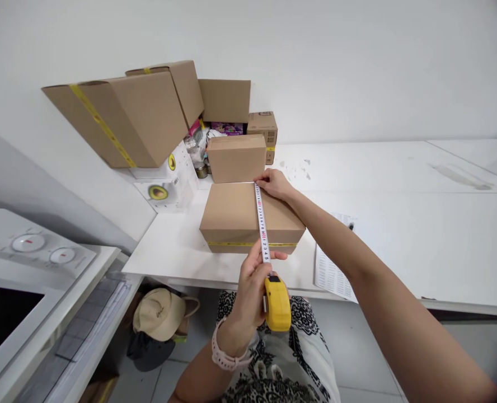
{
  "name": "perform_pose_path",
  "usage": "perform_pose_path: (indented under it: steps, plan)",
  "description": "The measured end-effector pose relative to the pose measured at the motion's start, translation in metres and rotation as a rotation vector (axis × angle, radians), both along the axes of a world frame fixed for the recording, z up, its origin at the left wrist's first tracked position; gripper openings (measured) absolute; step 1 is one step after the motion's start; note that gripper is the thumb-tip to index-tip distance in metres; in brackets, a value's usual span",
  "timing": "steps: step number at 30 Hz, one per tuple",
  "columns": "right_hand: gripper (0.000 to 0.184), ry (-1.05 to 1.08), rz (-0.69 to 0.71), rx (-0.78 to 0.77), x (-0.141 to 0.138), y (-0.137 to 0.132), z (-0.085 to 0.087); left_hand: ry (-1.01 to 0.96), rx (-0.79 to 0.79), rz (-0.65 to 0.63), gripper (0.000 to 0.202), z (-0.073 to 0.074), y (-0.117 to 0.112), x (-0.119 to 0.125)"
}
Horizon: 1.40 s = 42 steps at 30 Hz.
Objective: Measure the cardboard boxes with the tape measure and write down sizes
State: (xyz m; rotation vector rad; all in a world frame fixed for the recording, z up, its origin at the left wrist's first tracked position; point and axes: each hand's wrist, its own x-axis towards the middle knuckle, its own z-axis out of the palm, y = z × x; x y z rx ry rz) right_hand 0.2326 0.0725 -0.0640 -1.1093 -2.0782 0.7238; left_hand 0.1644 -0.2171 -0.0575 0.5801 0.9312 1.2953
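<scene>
A closed cardboard box (231, 210) with yellow tape along its front side lies on the white table in front of me. Across its top, from the far edge to beyond the near edge, runs the white blade of a yellow tape measure (279, 305). My left hand (252, 280) is closed on the tape measure just short of the box's front, with the case hanging beside the palm. My right hand (275, 183) pinches the blade's far end at the box's back edge, its fingers resting on the cardboard.
Behind stand a smaller box (237, 160), a printed carton (265, 126) and an open box of packets. Large taped boxes (118, 120) are stacked at left on an avocado-print box (170, 184). Printed paper (334, 271) lies right; a microwave (26, 280) stands at left, caps (158, 313) below.
</scene>
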Motion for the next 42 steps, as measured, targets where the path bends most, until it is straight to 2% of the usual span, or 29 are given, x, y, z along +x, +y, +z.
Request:
perform_pose_path:
  steps: [4, 12, 22, 34, 38, 42]
  plan:
    - [0.019, 0.006, 0.014, 0.016, -0.001, 0.003, -0.001, -0.020, -0.003, 0.011, 0.061, -0.005, 0.003, -0.002]
    - [0.020, -0.005, 0.014, 0.033, -0.001, 0.004, 0.000, -0.068, -0.020, 0.047, 0.076, -0.009, 0.015, -0.003]
    - [0.020, 0.003, 0.012, 0.027, -0.001, 0.004, -0.001, -0.164, -0.026, 0.073, 0.065, -0.018, 0.028, -0.003]
    - [0.017, 0.011, -0.003, 0.020, -0.001, 0.006, -0.004, -0.158, -0.025, 0.059, 0.067, -0.020, 0.030, -0.004]
    - [0.016, 0.079, 0.024, -0.051, 0.001, -0.002, 0.011, -0.102, 0.023, 0.040, 0.064, -0.015, 0.022, -0.010]
    - [0.018, 0.329, 0.073, 0.027, 0.021, -0.030, 0.051, 0.064, 0.116, -0.064, 0.049, -0.009, 0.000, -0.031]
